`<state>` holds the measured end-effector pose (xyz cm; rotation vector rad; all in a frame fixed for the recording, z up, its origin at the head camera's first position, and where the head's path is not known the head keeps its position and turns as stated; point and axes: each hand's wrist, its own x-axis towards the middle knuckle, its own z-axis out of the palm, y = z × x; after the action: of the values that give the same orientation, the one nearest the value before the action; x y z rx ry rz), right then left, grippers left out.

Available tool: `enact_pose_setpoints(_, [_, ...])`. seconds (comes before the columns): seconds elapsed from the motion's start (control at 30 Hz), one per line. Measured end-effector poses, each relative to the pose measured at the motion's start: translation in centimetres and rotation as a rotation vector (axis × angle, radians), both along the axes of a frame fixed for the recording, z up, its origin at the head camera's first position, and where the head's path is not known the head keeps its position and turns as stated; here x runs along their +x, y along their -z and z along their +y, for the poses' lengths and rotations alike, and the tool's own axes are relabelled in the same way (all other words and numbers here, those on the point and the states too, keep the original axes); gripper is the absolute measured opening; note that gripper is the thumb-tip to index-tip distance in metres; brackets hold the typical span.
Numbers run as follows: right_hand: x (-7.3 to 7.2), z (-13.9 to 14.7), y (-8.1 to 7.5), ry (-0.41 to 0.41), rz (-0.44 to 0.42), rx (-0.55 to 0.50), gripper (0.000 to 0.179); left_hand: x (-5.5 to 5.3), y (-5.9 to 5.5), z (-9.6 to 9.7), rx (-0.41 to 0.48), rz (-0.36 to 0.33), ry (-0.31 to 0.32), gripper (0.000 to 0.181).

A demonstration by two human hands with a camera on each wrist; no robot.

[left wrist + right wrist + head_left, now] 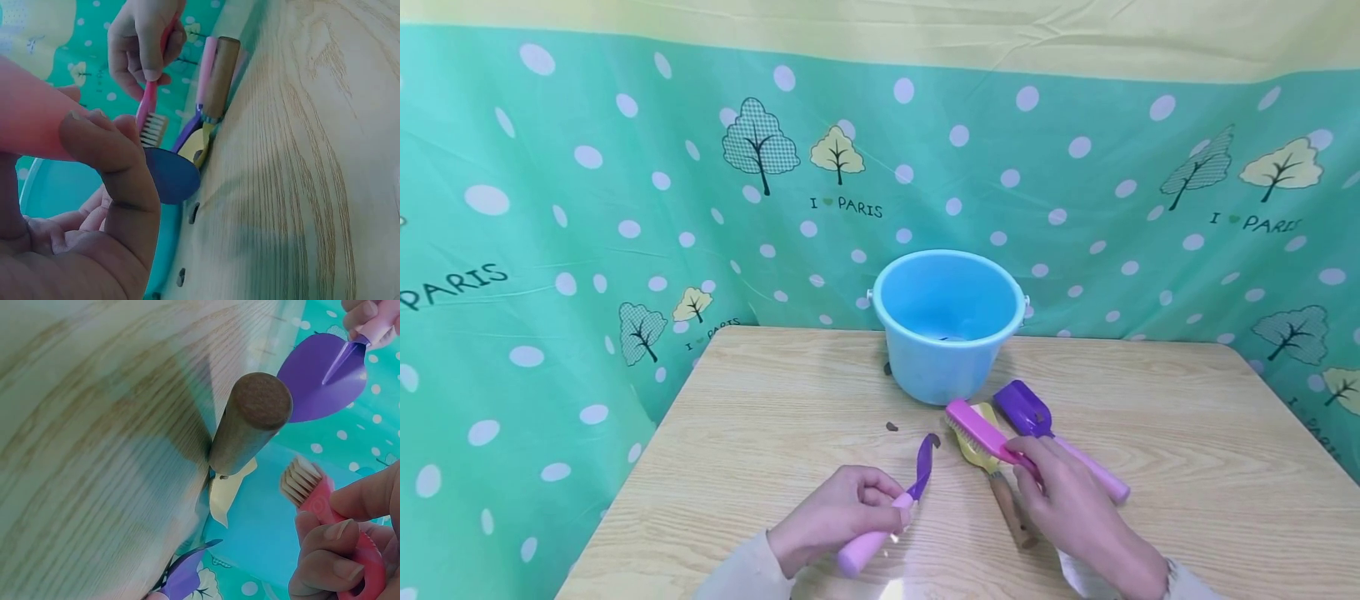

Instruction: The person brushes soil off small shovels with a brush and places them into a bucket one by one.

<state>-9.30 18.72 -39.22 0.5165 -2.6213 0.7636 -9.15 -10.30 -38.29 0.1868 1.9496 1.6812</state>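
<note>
My left hand (850,512) grips the pink handle of a small purple trowel (923,471) above the table. A dark crumb (934,440) shows at its blade tip. My right hand (1063,492) holds a pink brush (977,427) with pale bristles, thumb and fingers wrapped about its handle in the right wrist view. Beneath the brush lies a yellow trowel (1006,500) with a wooden handle, its blade partly covered. Just right of that rests a purple shovel (1018,404) with a pink handle, partly behind my right hand.
A light blue bucket (936,367) stands at the back of the wooden table (760,400), with something small and dark at its bottom. Dark crumbs (892,427) lie in front of it. A green dotted curtain (820,250) hangs behind. Something pale (1075,575) shows beneath the right wrist.
</note>
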Motion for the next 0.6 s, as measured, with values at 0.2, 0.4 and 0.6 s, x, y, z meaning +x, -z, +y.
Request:
enact_pose_setpoints(0.2, [0.06, 0.00, -0.03, 0.004, -0.015, 0.003, 0.032, -0.07, 0.01, 0.06, 0.077, -0.037, 0.036, 0.033])
enact_pose_setpoints(0.4, [0.28, -0.10, -0.22, 0.012, -0.028, 0.008, 0.032, 0.07, 0.16, 0.20, 0.165, -0.013, 0.113, 0.033])
enact_pose_setpoints(0.6, [0.50, -0.27, -0.36, 0.002, -0.022, 0.007, 0.032, 0.20, 0.31, 0.53, 0.096, 0.029, 0.076, 0.028])
